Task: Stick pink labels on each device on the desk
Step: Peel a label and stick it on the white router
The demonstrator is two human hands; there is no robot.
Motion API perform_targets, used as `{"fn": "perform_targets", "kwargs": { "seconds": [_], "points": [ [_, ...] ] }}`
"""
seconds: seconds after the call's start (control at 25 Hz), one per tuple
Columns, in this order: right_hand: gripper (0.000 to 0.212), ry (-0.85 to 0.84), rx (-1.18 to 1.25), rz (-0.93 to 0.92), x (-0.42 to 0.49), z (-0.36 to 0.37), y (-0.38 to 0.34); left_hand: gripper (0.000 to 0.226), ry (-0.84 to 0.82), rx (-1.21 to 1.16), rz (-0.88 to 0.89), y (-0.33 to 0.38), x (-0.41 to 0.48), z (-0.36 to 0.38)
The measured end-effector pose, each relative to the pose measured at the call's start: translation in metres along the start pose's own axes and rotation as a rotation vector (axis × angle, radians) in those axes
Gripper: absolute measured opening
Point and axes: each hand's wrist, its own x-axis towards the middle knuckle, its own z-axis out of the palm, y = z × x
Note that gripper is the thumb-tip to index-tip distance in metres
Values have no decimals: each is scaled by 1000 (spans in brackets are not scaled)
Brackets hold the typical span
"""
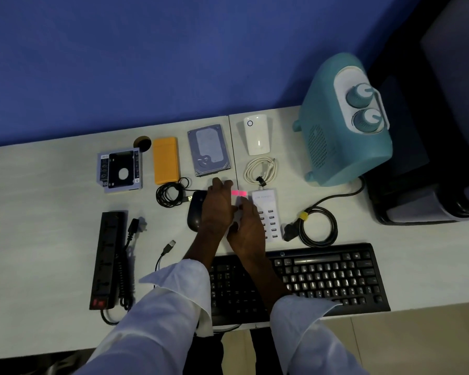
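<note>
A small strip of pink labels [239, 193] is held just above the desk, between the black mouse [196, 212] and the white USB charger [267, 212]. My left hand [217, 209] reaches over the mouse and pinches the strip's left end. My right hand [246, 231] comes up from the keyboard [325, 274], its fingertips closed on the strip's lower edge. Behind lie a hard drive [209, 150], an orange enclosure [165, 161], a drive caddy [119, 169] and a white plug-in extender [256, 135]. No label shows on any device.
A black power strip [107, 261] lies at the left and a teal heater [344, 120] stands at the right. There are also a white cable [260, 169], a black USB cable coil [171, 194] and a black power cord coil [318, 226]. A blue wall backs the desk.
</note>
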Motion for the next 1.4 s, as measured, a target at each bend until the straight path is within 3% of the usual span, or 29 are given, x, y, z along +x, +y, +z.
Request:
{"fn": "perform_targets", "kwargs": {
  "seconds": [0.24,0.4,0.56,0.64,0.8,0.96,1.4],
  "points": [
    [52,9,9,-5,-3,-1,-5,55,-21,132,67,-4,-2,6],
    [55,-4,9,24,-2,3,-2,43,35,-253,-14,-6,-8,11],
    [60,25,24,20,-6,0,-5,50,194,-622,-123,-3,-19,13],
    [57,49,21,-1,-6,-3,-8,52,274,-691,-220,0,-23,12],
    [56,64,40,-9,-5,-5,-9,35,299,-722,-335,-4,-26,14],
    [45,52,23,-2,0,-11,-13,13,285,-658,-320,-14,-27,14],
    [19,90,81,1,14,-15,-17,15,247,-577,-124,-20,-36,6]
  ]
}}
